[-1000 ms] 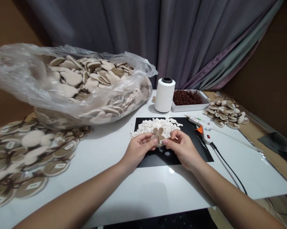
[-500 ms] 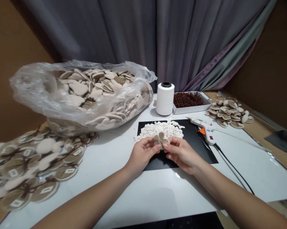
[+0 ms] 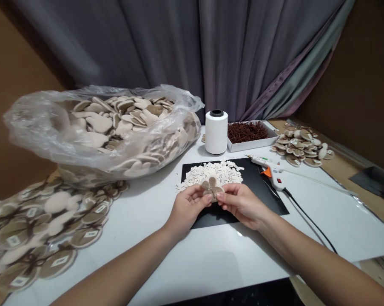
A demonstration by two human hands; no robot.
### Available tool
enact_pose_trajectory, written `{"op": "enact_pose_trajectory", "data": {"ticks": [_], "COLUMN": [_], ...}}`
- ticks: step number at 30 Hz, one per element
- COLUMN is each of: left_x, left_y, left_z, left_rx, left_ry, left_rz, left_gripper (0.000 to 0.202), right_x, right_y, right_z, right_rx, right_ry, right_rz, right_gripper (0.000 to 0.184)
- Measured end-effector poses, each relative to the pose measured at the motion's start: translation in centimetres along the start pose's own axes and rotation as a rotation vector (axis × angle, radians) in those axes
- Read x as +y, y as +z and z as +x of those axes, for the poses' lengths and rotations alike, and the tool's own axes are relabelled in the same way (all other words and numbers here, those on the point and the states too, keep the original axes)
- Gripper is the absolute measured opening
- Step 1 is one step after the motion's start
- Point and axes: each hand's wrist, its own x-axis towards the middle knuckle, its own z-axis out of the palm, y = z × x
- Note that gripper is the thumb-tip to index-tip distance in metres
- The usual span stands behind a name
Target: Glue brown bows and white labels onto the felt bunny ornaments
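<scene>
Between both hands, a small brown felt bunny-shaped piece (image 3: 212,188) with rounded lobes is held up above a black mat (image 3: 268,199). My left hand (image 3: 189,208) pinches its left edge between thumb and fingers. On the opposite edge, my right hand (image 3: 241,203) grips it the same way. Directly behind the hands, a heap of small white printed labels (image 3: 207,172) covers part of the mat. A white and orange glue gun (image 3: 271,172) lies to the right, its black cord running toward the front.
A large clear plastic bag (image 3: 99,168) full of felt pieces stands at the back left. Labelled pieces (image 3: 58,259) spread across the left, with another pile (image 3: 302,146) at right. A white thread cone (image 3: 216,134) stands beside a box (image 3: 254,144) of dark-brown bows.
The camera view has shifted slightly, so the scene sits a little further left. Both hands keep their hold on the felt piece, which is tilted slightly differently.
</scene>
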Motion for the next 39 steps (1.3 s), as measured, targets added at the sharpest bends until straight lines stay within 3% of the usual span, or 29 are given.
{"op": "enact_pose_trajectory", "data": {"ticks": [4, 10, 15, 19, 23, 29, 33, 39], "left_x": [0.2, 0.7, 0.4, 0.1, 0.2, 0.3, 0.2, 0.2], "left_y": [0.0, 0.4, 0.4, 0.3, 0.4, 0.3, 0.3, 0.4], "left_z": [0.0, -0.3, -0.5, -0.7, -0.7, -0.4, -0.3, -0.4], "left_rx": [-0.001, -0.007, -0.019, 0.001, -0.014, -0.030, -0.030, -0.038], "left_ry": [-0.004, -0.001, 0.009, 0.016, 0.021, 0.002, 0.009, -0.008], "left_rz": [0.015, 0.079, 0.131, 0.108, 0.086, 0.013, -0.002, -0.011], "left_gripper": [0.024, 0.023, 0.026, 0.040, 0.044, 0.044, 0.043, 0.045], "right_x": [-0.7, -0.5, 0.0, 0.2, 0.4, -0.5, -0.7, -0.2], "right_y": [-0.8, -0.5, -0.1, 0.1, 0.1, -0.9, -1.6, -1.1], "right_z": [-0.2, 0.1, 0.1, 0.0, 0.0, 0.0, 0.1, -0.1], "right_rx": [-0.093, -0.015, -0.058, -0.087, -0.111, -0.091, -0.087, -0.053], "right_ry": [0.061, -0.064, -0.138, -0.188, -0.190, -0.067, -0.096, -0.206], "right_rz": [-0.107, -0.290, -0.334, -0.398, -0.374, -0.316, -0.345, -0.571], "right_gripper": [0.024, 0.030, 0.035, 0.032, 0.030, 0.031, 0.030, 0.034]}}
